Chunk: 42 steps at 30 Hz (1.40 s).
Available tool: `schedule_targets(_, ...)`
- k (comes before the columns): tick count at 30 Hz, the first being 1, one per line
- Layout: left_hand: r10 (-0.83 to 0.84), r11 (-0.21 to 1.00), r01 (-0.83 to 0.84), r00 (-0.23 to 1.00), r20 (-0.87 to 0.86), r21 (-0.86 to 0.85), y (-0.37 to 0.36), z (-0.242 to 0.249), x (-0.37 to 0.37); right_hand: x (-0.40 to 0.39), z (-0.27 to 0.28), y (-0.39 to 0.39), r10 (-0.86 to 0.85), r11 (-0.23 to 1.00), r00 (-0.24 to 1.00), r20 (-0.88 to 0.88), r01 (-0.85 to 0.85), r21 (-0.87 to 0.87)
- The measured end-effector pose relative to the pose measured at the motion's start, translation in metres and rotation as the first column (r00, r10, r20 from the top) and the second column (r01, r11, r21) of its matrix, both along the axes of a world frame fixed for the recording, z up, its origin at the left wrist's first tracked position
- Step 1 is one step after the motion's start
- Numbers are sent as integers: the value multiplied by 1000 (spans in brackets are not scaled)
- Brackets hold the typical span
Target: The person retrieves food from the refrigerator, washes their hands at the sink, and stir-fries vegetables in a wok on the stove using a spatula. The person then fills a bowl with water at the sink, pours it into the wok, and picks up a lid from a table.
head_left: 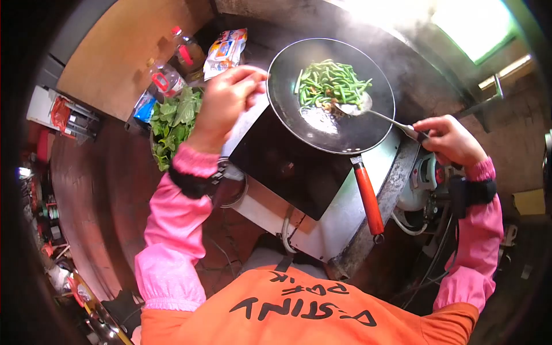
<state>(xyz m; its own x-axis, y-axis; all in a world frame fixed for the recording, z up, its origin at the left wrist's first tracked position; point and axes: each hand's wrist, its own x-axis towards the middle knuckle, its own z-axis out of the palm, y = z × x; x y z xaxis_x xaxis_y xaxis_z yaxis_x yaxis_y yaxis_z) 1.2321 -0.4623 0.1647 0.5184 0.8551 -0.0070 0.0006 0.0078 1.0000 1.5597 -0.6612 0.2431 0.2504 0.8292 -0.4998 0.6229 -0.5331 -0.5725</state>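
A dark wok (pixel 287 115) holds cut green beans (pixel 330 80) and small brown bits, with steam rising above it. My right hand (pixel 448 139) grips the handle of a metal cooking spoon (pixel 384 117), whose head rests among the beans at the right side. At the wok's left rim is my left hand (pixel 230 100), its fingers curled together; I cannot tell what is between them. The wok's red handle (pixel 367 195) points toward me, with neither hand on it.
Below the wok lies a black cooktop (pixel 287 167) on a white counter (pixel 322 241). To the left are leafy greens (pixel 175 121), plastic bottles (pixel 187 52) and a white packet (pixel 226 52). A gas cylinder (pixel 417 184) stands under my right forearm.
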Motion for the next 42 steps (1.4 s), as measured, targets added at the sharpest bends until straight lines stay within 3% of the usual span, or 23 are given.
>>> schedule_targets(6,226,966,-245,957,-184,-82,-20,-45,-123,-13,2,-4,108,993,986,124,-101,-65)
schedule_targets(7,270,952,-296,931,-246,-77,-26,-58,-139,-12,-1,-5,246,964,933,264,-265,37)
schedule_targets(10,356,918,-396,850,-389,-27,-52,-108,-194,-11,1,-8,248,930,870,425,-336,145)
schedule_targets(14,233,877,-449,709,-665,-171,-111,-227,-305,-5,14,-15,158,957,866,474,-253,142)
schedule_targets(16,78,823,-498,577,-813,-274,-154,-260,-346,5,9,-16,164,958,830,533,-263,115)
schedule_targets(18,7,646,-626,576,-817,-436,-199,-283,-378,24,-9,-16,166,900,765,622,-375,222)
schedule_targets(23,-163,479,-734,465,-870,-482,-260,-311,-426,24,-45,14,158,968,849,504,-234,91)
schedule_targets(24,-160,476,-734,470,-868,-485,-262,-311,-425,24,-58,16,110,977,907,406,-174,124)
schedule_targets(27,-27,479,-750,506,-862,-455,-259,-309,-424,20,-62,21,108,971,939,327,-170,168)
schedule_targets(30,51,524,-736,531,-846,-430,-248,-307,-416,16,-35,4,309,881,848,430,-425,206)
schedule_targets(32,102,548,-709,584,-805,-444,-248,-314,-419,4,-7,-3,349,889,793,499,-449,93)
schedule_targets(33,84,550,-713,565,-821,-434,-249,-316,-416,10,-7,-7,362,858,771,524,-495,135)
schedule_targets(36,33,540,-692,585,-810,-478,-253,-318,-407,32,-15,3,339,821,682,648,-551,151)
schedule_targets(37,36,540,-692,587,-809,-479,-253,-320,-403,28,-9,14,306,891,705,640,-449,69)
schedule_targets(38,17,537,-688,587,-809,-488,-253,-321,-400,35,-10,25,306,890,703,641,-451,70)
schedule_targets(41,17,536,-690,584,-811,-486,-255,-319,-398,58,-22,53,321,807,622,714,-574,136)
schedule_targets(42,30,539,-694,582,-812,-477,-258,-319,-398,53,-19,68,290,883,651,701,-464,66)
